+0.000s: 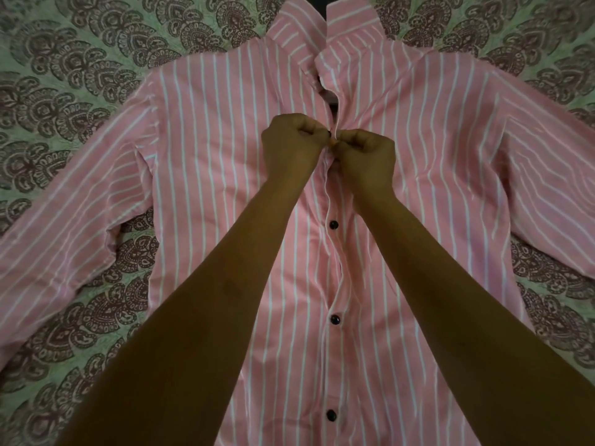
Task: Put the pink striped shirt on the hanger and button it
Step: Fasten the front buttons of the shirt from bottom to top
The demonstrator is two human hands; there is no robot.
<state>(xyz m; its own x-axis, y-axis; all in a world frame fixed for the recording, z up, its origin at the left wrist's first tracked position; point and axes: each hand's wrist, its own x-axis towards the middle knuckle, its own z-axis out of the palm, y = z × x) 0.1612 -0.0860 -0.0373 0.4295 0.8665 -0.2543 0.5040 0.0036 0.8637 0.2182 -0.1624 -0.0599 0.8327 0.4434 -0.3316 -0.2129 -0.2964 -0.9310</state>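
The pink striped shirt [225, 130] lies front up on a patterned bedsheet, sleeves spread to both sides. A dark hanger [331, 101] shows only through the open gap below the collar. My left hand [291, 146] pinches the left edge of the placket at chest height, next to a small black button [329, 133]. My right hand [367, 156] pinches the right edge just across from it. Below my hands three black buttons [334, 224] sit fastened down the front. The collar stands open.
A green bedsheet with dark paisley print [80, 75] surrounds the shirt on all sides. The left sleeve [64, 226] runs to the frame's left edge, the right sleeve [553, 188] to the right edge.
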